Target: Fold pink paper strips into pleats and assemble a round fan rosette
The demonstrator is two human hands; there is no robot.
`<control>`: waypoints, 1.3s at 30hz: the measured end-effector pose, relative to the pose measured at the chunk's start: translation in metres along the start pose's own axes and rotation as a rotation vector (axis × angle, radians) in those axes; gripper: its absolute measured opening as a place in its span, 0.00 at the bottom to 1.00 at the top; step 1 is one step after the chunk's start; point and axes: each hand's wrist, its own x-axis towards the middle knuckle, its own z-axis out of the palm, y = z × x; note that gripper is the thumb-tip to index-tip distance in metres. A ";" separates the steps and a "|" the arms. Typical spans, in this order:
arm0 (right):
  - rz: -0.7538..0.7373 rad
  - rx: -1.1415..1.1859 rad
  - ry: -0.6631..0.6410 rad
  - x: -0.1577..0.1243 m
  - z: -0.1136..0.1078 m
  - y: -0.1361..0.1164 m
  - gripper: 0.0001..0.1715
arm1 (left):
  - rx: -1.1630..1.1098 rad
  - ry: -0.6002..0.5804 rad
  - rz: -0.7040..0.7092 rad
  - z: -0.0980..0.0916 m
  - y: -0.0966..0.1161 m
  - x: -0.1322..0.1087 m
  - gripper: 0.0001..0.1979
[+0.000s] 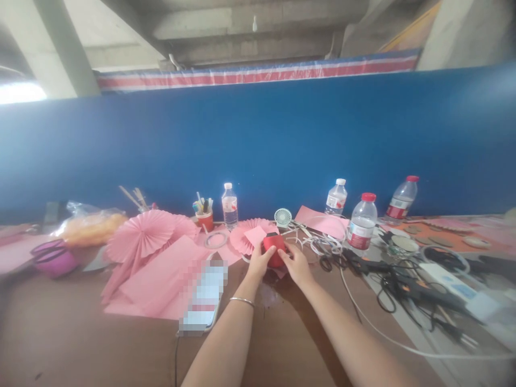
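Note:
Both of my hands hold a small red object [274, 246] over the brown table [80, 344]. My left hand [260, 263] grips its left side and my right hand [297, 264] its right side. A thin bracelet sits on my left wrist. What the red object is cannot be told. Just behind it lie a folded pink paper fan [252, 235] and a small white desk fan [282, 217]. A phone [203, 298] on a cable lies on pink paper sheets [161, 282] to the left of my left arm.
Pink paper rosettes [142, 234], a red pen cup [205, 217] and several water bottles [362, 221] stand along a blue wall. Tangled cables, scissors and a power strip [447, 279] fill the right side. A purple bowl [54, 258] sits far left.

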 end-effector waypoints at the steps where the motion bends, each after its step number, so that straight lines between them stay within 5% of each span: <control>1: -0.011 -0.020 0.038 0.000 -0.001 0.000 0.21 | -0.017 -0.002 -0.009 -0.001 -0.001 0.001 0.22; 13: 0.098 -0.327 0.173 0.007 -0.012 0.006 0.11 | 0.169 0.005 0.123 -0.001 0.001 -0.002 0.32; 22: 0.140 -0.345 0.059 0.009 -0.013 0.007 0.07 | 0.265 -0.050 0.142 0.003 0.015 -0.009 0.30; 39: 0.090 -0.384 0.038 0.010 -0.014 0.005 0.09 | 0.264 -0.033 0.146 0.004 0.021 -0.010 0.28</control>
